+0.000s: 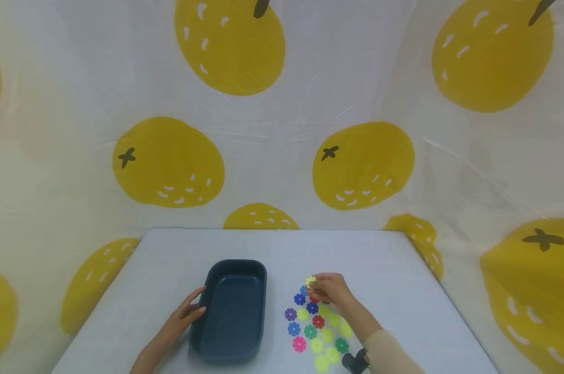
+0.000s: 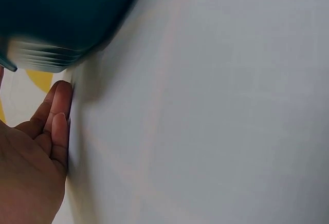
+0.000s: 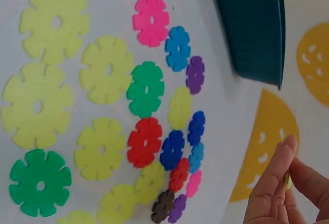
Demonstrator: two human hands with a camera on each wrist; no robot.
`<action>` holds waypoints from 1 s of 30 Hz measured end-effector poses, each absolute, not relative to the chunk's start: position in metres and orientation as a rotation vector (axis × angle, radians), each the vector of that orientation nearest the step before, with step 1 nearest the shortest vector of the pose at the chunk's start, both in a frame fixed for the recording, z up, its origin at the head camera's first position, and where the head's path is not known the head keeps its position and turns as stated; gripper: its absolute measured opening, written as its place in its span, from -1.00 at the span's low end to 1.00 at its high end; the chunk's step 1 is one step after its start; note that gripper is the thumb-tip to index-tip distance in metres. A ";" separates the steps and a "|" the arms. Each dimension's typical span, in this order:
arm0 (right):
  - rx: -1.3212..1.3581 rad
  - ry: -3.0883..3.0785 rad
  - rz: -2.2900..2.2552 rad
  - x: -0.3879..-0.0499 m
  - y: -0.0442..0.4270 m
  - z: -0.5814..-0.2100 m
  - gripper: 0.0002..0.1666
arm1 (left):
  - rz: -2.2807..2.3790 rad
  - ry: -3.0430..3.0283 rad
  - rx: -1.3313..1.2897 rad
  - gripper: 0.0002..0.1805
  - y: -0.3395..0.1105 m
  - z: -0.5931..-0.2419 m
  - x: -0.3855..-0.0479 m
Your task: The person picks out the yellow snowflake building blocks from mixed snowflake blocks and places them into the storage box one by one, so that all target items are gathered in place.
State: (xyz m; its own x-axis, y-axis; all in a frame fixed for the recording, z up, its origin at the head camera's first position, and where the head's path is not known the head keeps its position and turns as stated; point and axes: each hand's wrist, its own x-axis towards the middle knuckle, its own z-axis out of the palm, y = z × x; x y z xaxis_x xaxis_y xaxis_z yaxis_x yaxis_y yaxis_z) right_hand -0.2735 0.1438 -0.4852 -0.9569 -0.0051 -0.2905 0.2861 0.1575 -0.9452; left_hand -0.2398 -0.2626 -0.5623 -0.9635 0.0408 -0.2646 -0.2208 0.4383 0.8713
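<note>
A dark blue rectangular tray [image 1: 237, 311] with rounded corners lies on the white table, its inside bare. My left hand [image 1: 183, 316] touches the tray's left side with thumb and fingertips; in the left wrist view the same hand [image 2: 41, 142] shows its fingers fairly straight beneath the tray's edge [image 2: 61, 18]. Over the far end of the scattered pieces, my right hand [image 1: 331, 289] pinches a yellow snowflake disc [image 1: 310, 282] between thumb and fingers. Edge-on, that disc is a thin sliver in the right wrist view, where the right hand [image 3: 280, 183] mostly covers it.
Several notched snowflake discs lie flat right of the tray, among them a pink disc [image 1: 299, 344], a green disc [image 3: 40, 183], a red disc [image 3: 144, 142] and a purple disc [image 1: 290, 314]. Behind the table hangs a curtain [image 1: 272, 114] printed with yellow fruit.
</note>
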 end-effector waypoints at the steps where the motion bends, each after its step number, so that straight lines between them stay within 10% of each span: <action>1: 0.263 2.207 -1.880 -0.274 0.141 -0.484 -0.49 | 1.542 2.444 -0.155 -0.17 -0.262 -0.563 -0.240; 30: 0.140 2.134 -1.868 -0.301 0.038 -0.459 -0.71 | 1.648 2.458 -0.111 -0.25 -0.262 -0.566 -0.237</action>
State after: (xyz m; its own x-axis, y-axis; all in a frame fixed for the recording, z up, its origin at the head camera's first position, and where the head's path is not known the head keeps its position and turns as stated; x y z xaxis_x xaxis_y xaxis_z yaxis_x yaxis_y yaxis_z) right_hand -0.3011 0.0383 -0.4586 -0.9499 -0.1235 -0.2871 0.2682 0.1493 -0.9517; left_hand -0.2366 -0.2621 -0.5661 -0.9810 0.0379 -0.1903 -0.1616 0.3829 0.9095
